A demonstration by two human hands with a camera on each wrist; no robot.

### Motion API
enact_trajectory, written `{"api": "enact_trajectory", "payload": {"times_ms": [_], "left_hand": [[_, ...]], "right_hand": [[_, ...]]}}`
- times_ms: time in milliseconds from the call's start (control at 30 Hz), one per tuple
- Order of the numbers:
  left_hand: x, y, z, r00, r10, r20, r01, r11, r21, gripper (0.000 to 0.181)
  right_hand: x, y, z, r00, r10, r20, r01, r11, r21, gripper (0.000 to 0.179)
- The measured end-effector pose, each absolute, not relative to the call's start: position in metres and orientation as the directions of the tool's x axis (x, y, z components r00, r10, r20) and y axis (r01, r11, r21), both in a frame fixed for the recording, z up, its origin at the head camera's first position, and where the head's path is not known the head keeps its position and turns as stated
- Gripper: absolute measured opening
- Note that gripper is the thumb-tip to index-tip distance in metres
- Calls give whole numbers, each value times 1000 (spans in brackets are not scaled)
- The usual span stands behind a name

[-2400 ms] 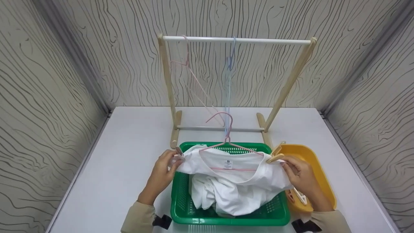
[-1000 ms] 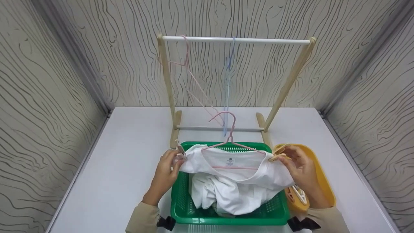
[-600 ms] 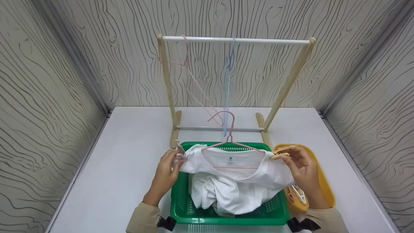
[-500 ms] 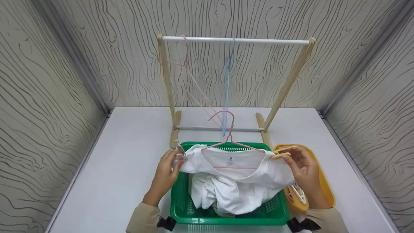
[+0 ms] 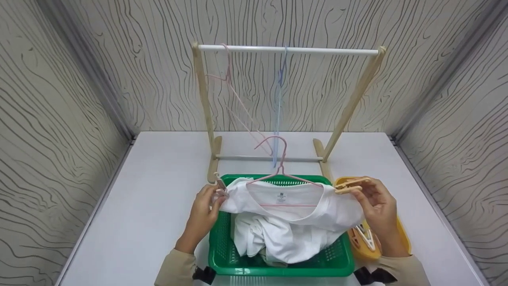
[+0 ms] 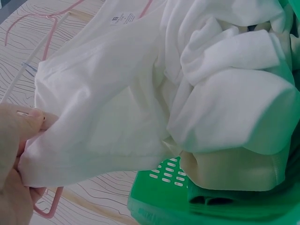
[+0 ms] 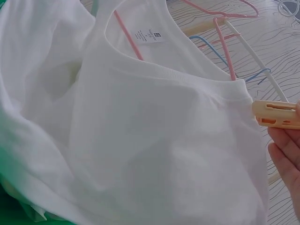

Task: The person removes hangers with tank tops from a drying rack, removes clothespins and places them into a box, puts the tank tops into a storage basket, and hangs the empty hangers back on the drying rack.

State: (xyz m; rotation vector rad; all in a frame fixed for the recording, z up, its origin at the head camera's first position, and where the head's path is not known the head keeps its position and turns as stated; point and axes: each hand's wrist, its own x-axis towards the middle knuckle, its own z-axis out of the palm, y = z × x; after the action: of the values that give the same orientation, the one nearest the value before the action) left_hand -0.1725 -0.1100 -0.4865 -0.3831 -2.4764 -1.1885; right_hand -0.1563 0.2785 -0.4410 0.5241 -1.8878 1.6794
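Observation:
A white T-shirt (image 5: 341, 214) hangs on a pink hanger (image 5: 283, 155) over the green basket, its neck label toward me. My left hand (image 5: 204, 208) pinches the shirt's left shoulder; in the left wrist view the cloth runs between thumb and fingers. A pale clothespin (image 5: 221, 184) sits at that spot, partly hidden by the fingers. At the other shoulder, my right hand (image 5: 379, 204) pinches a tan clothespin (image 5: 349, 186) between thumb and fingers. The pin's tip meets the shirt edge in the right wrist view.
The green basket (image 5: 278, 271) holds more white and beige cloth. A yellow tub (image 5: 404, 238) with several clothespins (image 5: 367, 238) stands at right. Behind is a drying rack (image 5: 317, 50) with another pink hanger (image 5: 238, 97) and a blue hanger (image 5: 280, 91).
My right hand has gone from the shirt's sleeve to the tan clothespin, then shifted slightly right with it. That pin now points more sideways. My left hand has kept its grip on the shoulder.

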Motion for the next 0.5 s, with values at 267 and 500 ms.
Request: {"api": "enact_trajectory", "payload": {"times_ms": [267, 500], "left_hand": [[-172, -110, -486, -901, 80, 426, 385, 601, 701, 23], [-172, -109, -487, -889, 80, 451, 401, 610, 683, 23]], "right_hand": [[-155, 280, -439, -781, 104, 615, -595, 173, -785, 22], [-158, 283, -438, -727, 81, 682, -674, 102, -731, 28]]}}
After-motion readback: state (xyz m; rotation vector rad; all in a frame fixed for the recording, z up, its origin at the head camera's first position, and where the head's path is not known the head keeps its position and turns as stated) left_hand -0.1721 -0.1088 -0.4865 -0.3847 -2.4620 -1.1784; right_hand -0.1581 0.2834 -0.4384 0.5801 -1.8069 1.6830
